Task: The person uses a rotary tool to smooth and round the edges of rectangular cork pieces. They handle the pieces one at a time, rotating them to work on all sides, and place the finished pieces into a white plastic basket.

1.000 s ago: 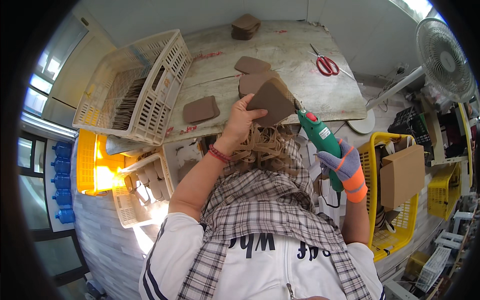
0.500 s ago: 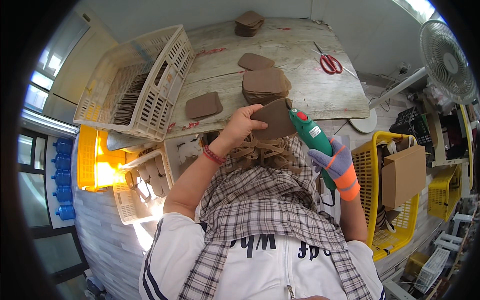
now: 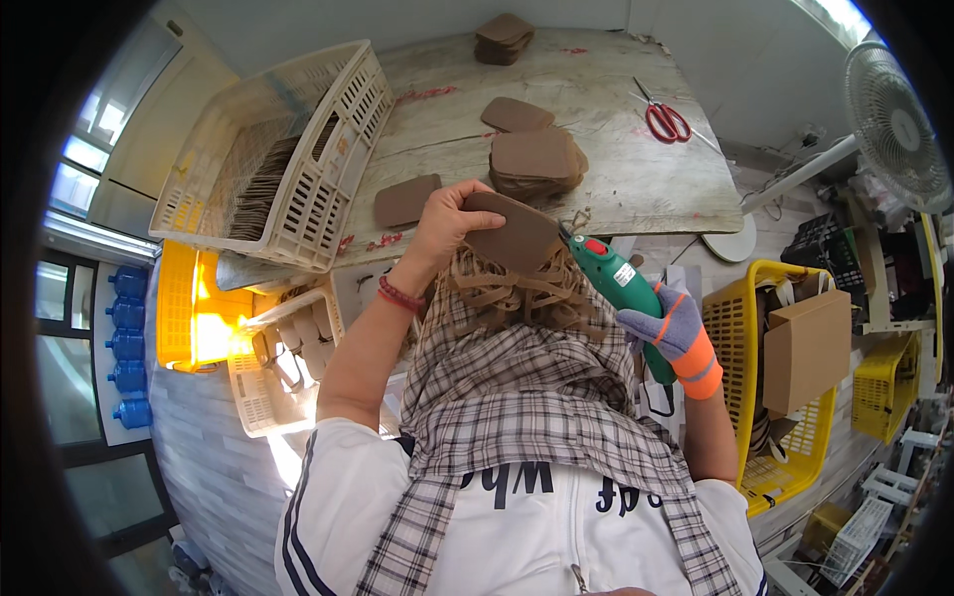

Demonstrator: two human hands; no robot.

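Note:
Between the thumb and fingers of my bare left hand [image 3: 444, 226] is a dark brown, rounded flat piece [image 3: 517, 236], held tilted over my lap. My right hand [image 3: 672, 326], in a grey-purple glove with an orange cuff, is wrapped round a green handheld electric cutter [image 3: 618, 276] with a red button. The cutter's tip meets the piece's right edge, where a small curl of brown strip [image 3: 579, 218] sticks up. Below, a tangle of narrow brown offcut strips [image 3: 502, 288] lies on my plaid apron [image 3: 517, 372]. A stack of similar brown pieces [image 3: 537, 157] stands just beyond on the table.
On the worn table [image 3: 447, 129] lie red-handled scissors [image 3: 667, 122], single brown pieces [image 3: 407, 201] and a farther stack [image 3: 503, 38]. A white crate [image 3: 328, 184] of pieces stands at left. Yellow baskets flank me, the right one [image 3: 740, 348] holding a cardboard box [image 3: 807, 350]. A fan [image 3: 887, 124] stands far right.
The piece in my left hand has moved left and turned, its right end now tipped lower. A curl of strip now shows at the cutter's tip. My right hand keeps its grip.

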